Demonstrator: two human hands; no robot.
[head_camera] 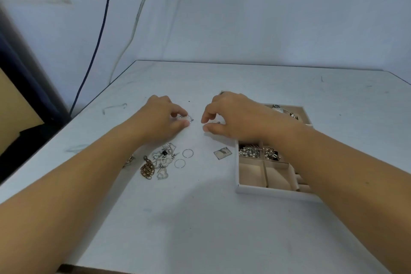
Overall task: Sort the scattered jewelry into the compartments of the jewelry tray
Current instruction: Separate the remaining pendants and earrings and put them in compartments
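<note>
Left hand grip: thumb and forefinger pinch a thin silver wire hoop just above the desk. The hoop's free end sticks out to the right, long axis roughly left-right, tip aimed at the right hand. Right grip: fingers curled, thumb and forefinger narrowly parted, nothing seen between them; hand well clear of the hoop. Nearer the camera, a loose jewelry pile of heart-shaped pieces, with two thin rings beside it and a brown filigree pendant on its left. Jewelry tray sits right, partly under the right forearm, long axis running away from the camera; pearls in one middle compartment. Desk is white and scuffed. Pale wall behind, dark cable hanging down it.
</note>
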